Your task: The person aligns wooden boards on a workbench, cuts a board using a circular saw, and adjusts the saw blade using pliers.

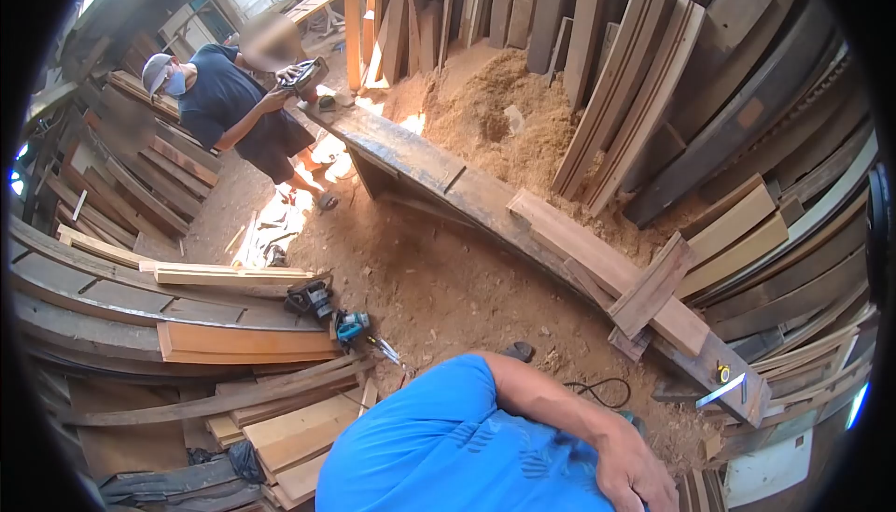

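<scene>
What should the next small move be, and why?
Probably reach the left hand toward the short board and lift it: it lies crosswise on the long plank, hiding part of it, and the hand is apart from both.

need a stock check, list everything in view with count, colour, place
Long narrow wooden bench: 1, grey-brown, diagonal across centre
Long flat wooden plank: 1, reddish-brown, on the bench
Short flat wooden board: 1, brown, across the plank
Tape measure: 1, yellow and black, bench's near end
Thin straight strip: 1, whitish, beside the tape measure
Loose sawdust heap: 1, tan, beyond the bench
Long timber boards: too many to count, brown to grey, both sides
Handheld power tools: 2, teal and dark, left of centre
Flat panel: 1, white, lower right
Co-worker: 1, dark-blue shirt, upper left, holding dark tool
Wearer's shirt: 1, blue, bottom centre
Wearer's bare left hand: 1, bottom right of centre
</scene>
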Tool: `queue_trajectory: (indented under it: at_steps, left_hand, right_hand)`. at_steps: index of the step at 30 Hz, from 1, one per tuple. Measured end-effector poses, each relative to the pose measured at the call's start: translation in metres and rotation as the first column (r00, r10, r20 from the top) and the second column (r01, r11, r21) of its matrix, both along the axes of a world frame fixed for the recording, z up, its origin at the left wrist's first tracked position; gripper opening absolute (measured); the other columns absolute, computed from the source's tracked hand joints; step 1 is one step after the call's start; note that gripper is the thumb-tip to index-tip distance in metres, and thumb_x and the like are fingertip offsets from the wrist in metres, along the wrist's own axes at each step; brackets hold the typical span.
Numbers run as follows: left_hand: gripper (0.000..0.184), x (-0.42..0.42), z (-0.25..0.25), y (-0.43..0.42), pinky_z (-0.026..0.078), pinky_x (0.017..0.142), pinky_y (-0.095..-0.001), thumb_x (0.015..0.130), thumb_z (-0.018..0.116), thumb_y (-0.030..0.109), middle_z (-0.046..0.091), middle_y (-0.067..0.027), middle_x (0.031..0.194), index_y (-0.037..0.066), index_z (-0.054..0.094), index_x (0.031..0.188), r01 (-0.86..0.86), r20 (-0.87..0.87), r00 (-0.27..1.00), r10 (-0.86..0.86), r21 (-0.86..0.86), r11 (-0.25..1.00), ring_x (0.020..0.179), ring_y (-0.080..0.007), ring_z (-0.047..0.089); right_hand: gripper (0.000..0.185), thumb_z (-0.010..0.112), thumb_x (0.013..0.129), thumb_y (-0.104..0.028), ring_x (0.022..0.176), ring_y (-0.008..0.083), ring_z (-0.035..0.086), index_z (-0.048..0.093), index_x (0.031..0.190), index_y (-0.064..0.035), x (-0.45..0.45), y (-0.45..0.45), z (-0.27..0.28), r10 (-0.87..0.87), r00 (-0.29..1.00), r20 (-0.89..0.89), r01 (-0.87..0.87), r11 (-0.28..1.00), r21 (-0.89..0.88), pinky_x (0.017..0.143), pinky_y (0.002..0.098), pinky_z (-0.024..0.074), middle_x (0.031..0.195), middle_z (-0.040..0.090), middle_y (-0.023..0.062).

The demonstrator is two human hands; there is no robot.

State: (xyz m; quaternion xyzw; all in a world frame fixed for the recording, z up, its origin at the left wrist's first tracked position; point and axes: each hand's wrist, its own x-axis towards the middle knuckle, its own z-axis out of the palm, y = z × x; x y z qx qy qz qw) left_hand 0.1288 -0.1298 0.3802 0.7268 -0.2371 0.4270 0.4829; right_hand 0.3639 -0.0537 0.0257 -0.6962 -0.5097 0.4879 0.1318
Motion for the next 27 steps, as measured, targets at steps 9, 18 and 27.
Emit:
queue_trajectory:
  at_steps: [9,18,27]
  left_hand:
    - [0.048,-0.079,-0.162,0.04,0.047,0.106,-0.0459,0.103,0.057,0.032,0.064,-0.0215,0.131,0.0,0.058,0.139,-0.343,-0.653,0.757,0.014,-0.379,0.859,0.124,-0.0384,0.06]
    - [0.047,-0.238,-0.427,-0.09,0.052,0.099,-0.0467,0.097,0.06,0.041,0.07,-0.0218,0.121,0.004,0.067,0.125,-0.706,-0.86,-0.453,-0.233,0.187,0.683,0.114,-0.0395,0.066]
    - [0.038,-0.216,-0.524,-0.011,0.055,0.077,-0.0403,0.099,0.059,0.034,0.072,-0.0125,0.099,0.003,0.066,0.12,-0.711,-0.902,-0.29,-0.319,-0.02,0.703,0.087,-0.0258,0.069]
  right_hand:
    - [0.046,0.072,0.079,-0.032,0.082,0.0369,0.073,0.07,0.089,0.012,-0.013,-0.072,0.018,0.129,0.953,0.272,-0.089,0.984,-0.156,0.076,0.0439,0.0569,0.092,0.071,0.0296]
    - [0.046,0.071,0.075,-0.026,0.102,0.0442,0.07,0.072,0.099,0.0132,0.029,-0.169,-0.072,-0.072,0.948,0.311,0.155,0.955,-0.251,0.092,0.0459,0.056,0.103,0.07,0.0342]
    - [0.051,0.069,0.076,-0.029,0.106,0.0449,0.069,0.07,0.103,0.0141,0.037,-0.25,-0.091,-0.39,0.865,0.317,0.483,0.819,-0.31,0.093,0.0463,0.0548,0.109,0.068,0.0362]
